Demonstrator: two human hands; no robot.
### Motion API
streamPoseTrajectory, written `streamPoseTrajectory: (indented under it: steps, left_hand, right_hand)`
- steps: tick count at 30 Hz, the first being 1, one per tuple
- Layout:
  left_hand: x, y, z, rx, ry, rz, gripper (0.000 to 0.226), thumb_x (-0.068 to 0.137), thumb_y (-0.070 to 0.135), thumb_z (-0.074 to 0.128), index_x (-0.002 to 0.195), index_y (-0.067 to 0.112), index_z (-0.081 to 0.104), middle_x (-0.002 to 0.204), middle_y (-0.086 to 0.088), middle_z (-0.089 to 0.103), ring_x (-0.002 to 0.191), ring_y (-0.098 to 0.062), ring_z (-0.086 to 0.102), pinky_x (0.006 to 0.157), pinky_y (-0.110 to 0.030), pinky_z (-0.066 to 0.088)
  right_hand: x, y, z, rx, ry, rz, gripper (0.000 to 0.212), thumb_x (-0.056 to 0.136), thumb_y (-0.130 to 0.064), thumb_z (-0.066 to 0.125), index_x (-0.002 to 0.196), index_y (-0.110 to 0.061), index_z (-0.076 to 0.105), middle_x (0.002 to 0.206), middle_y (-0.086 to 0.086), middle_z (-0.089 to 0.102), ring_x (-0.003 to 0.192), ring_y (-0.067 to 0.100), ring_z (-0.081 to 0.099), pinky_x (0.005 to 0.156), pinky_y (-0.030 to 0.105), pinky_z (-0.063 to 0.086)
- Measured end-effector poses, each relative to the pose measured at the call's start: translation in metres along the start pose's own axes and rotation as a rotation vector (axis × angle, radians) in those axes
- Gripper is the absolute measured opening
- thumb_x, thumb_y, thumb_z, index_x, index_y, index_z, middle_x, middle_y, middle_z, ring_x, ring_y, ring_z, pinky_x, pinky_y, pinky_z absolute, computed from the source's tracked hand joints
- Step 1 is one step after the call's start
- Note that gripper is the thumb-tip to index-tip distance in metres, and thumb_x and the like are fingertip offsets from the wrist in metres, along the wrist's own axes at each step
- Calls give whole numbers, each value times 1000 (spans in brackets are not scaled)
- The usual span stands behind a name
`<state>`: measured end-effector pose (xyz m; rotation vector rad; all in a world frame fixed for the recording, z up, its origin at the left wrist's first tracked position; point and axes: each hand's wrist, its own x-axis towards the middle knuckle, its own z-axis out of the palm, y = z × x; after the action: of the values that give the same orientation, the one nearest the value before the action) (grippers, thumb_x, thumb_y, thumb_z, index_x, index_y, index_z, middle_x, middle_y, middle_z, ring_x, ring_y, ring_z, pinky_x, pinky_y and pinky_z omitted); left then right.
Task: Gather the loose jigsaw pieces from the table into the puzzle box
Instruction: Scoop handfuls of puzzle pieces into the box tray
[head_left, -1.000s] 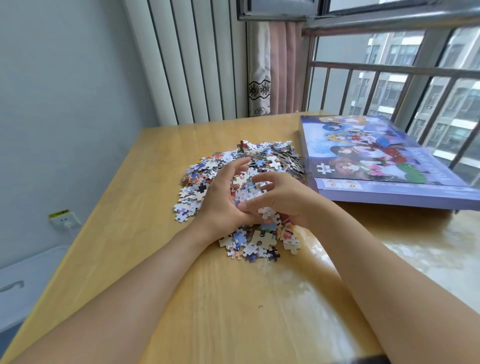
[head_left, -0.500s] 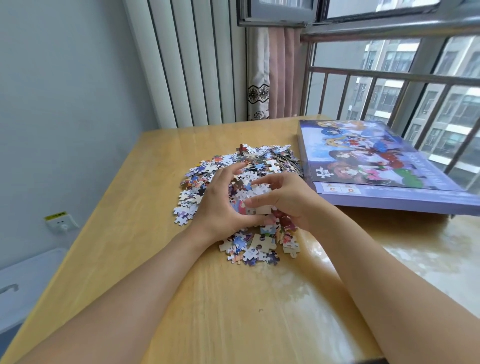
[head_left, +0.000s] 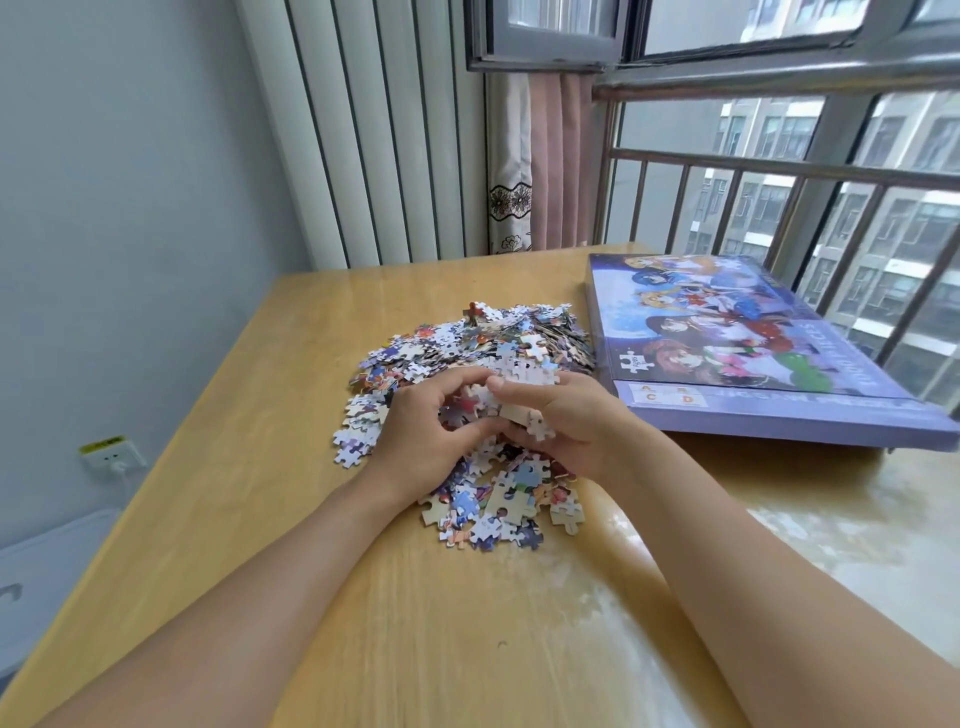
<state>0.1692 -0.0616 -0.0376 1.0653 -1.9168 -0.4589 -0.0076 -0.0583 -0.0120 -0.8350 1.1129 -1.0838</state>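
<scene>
Bright, even daylight enters through the window (head_left: 779, 208) at upper right; shadows are soft. Pale glare washes the table (head_left: 831, 545) at lower right; straight lines bow towards the frame's edges.

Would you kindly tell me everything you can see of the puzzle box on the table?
The puzzle box is a wide, flat, lavender-purple box that looks like cardboard, its lid printed with cartoon characters, a white jigsaw-piece emblem and a small panel lettered A to D. The lid is on. It lies on the far right of the wooden table, beside the window railing, its near right corner reaching past the table edge. Neither hand touches it; the pile of jigsaw pieces lies just left of it.
</scene>
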Motion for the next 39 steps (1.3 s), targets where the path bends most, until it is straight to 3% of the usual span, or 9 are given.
streamPoseTrajectory:
  steps: [3, 6, 10, 14, 19, 24, 28, 33, 39]
  left_hand:
    - [1, -1, 2, 29, -7, 24, 52, 78, 17, 84, 127, 20, 68, 119, 20, 65, 103, 22, 55, 90, -1, 39]
    - [1, -2, 1, 76, -9, 66, 54, 78, 17, 84, 129, 20, 67, 119, 17, 64, 109, 14, 57, 97, -9, 44]
    - [0, 1, 0, 96, -51, 102, 67, 74, 45, 83, 135, 25, 61, 132, 13, 63, 122, -1, 57, 104, -20, 44]
    - [-3, 4, -3, 6, 29, 3, 60, 81, 62, 71, 130, 28, 61, 124, 15, 63, 114, 1, 58, 95, -29, 52]
    - [-10, 14, -4, -151, 188, -101, 28, 92, 42, 59, 114, 27, 68, 112, 14, 68, 108, -2, 62, 91, -22, 52]
    - [-3, 20, -9, -129, 201, -84, 17, 97, 22, 57, 110, 23, 68, 109, 13, 69, 104, 1, 61, 86, -14, 46]
    - [10, 28, -7, -100, 91, -120, 26, 97, 9, 58, 110, 30, 65, 110, 17, 66, 104, 5, 60, 84, -14, 46]
    - [26, 41, 12, 162, -198, 37, 53, 84, 10, 72, 133, 25, 57, 128, 11, 58, 117, -6, 52, 101, -24, 41]
    - [59, 57, 68, 315, -421, 312, 71, 77, 4, 80, 135, 34, 55, 142, 5, 55, 130, -15, 50, 106, -29, 41]
  right_hand:
    - [0, -2, 0, -20, -49, 15, 93, 62, -12, 95, 141, 4, 48, 115, 19, 73, 100, 28, 73, 81, 39, 62]
    - [1, -1, 2, 15, -24, 1, 93, 65, -2, 92, 145, 4, 43, 115, 19, 72, 99, 31, 74, 75, 42, 62]
    - [-5, -3, 0, 7, 27, -29, 42, 76, 0, 84, 116, 0, 69, 109, 16, 74, 99, 30, 73, 66, 40, 61]
    - [-11, -6, 4, 66, 113, -47, 64, 72, -7, 89, 129, 1, 61, 103, 15, 76, 76, 25, 71, 62, 38, 59]
    - [-36, -23, 10, 36, 134, 34, 52, 72, -11, 89, 117, 4, 68, 98, 14, 70, 70, 23, 63, 72, 37, 59]
    - [-53, -43, 6, -78, 110, 42, 34, 80, -13, 83, 108, 4, 73, 95, 10, 67, 74, 22, 63, 53, 33, 57]
    - [-63, -51, -4, -58, 101, 16, 34, 79, -11, 82, 109, 0, 74, 98, 8, 70, 88, 21, 66, 87, 43, 60]
    - [-86, -40, -29, 167, 4, 33, 18, 86, -1, 74, 101, 6, 69, 92, 17, 72, 78, 24, 73, 69, 36, 64]
    - [-109, -29, -61, 156, 23, 30, 31, 89, 0, 70, 119, 6, 65, 100, 17, 73, 84, 26, 73, 72, 36, 64]
